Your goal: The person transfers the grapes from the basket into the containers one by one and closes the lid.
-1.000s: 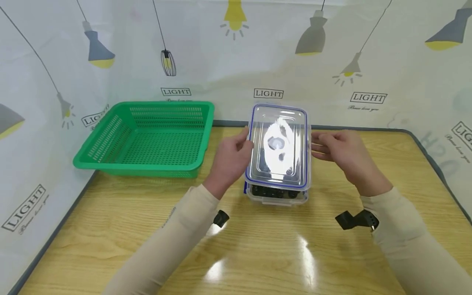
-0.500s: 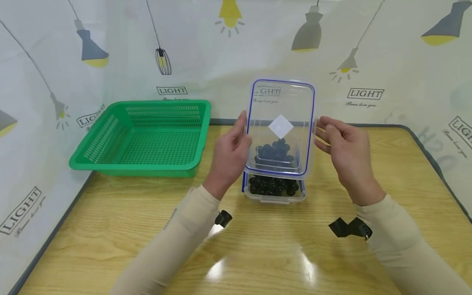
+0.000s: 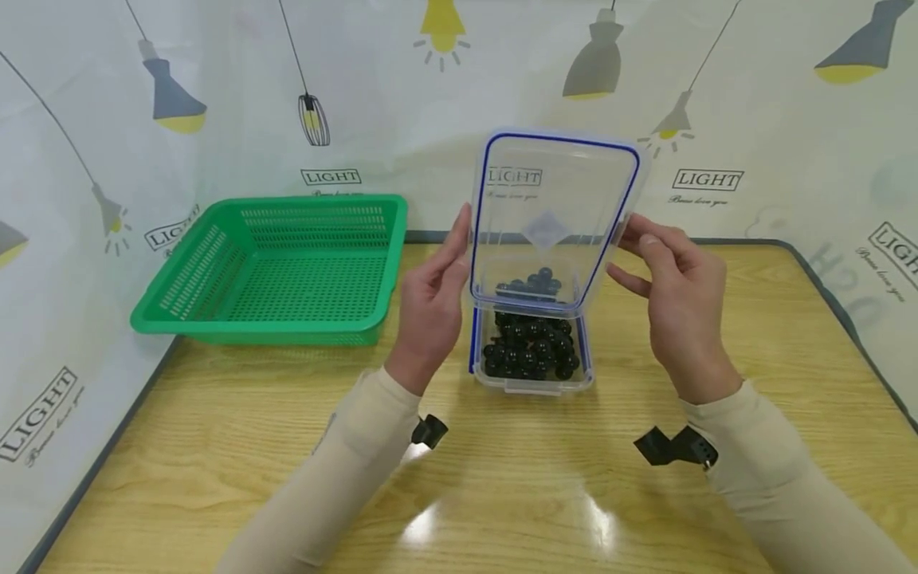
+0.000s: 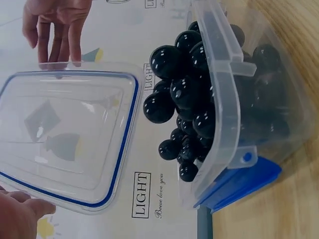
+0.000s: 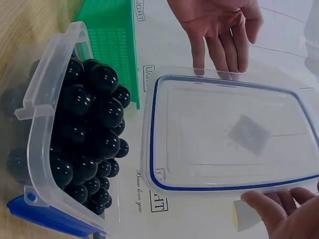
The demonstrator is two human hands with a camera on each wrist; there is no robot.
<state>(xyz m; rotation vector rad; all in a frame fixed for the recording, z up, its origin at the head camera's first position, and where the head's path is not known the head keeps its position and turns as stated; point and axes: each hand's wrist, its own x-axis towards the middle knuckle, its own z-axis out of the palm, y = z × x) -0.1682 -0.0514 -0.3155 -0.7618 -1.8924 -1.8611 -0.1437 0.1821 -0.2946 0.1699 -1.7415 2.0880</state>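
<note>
A clear plastic lid with a blue seal (image 3: 552, 219) is raised and tilted between my hands, above an open clear food box (image 3: 534, 387). My left hand (image 3: 429, 311) touches the lid's left edge with straight fingers. Opposite it, the fingertips of my right hand (image 3: 684, 307) press the right edge. Both thumbs stay off the lid in the head view. Shiny black grape-like balls (image 4: 182, 92) fill the box, which sits on the table. A blue side latch (image 4: 239, 186) hangs open in the left wrist view.
A green perforated basket (image 3: 301, 319) stands at the left, close to the box. Behind the wooden table (image 3: 516, 486), a white backdrop (image 3: 237, 48) with printed lamps rises along the far edge.
The lid has come up off the box and tipped toward upright, then drifted right with its right side higher. More of the black balls show beneath it. Both hands have moved up slightly.
</note>
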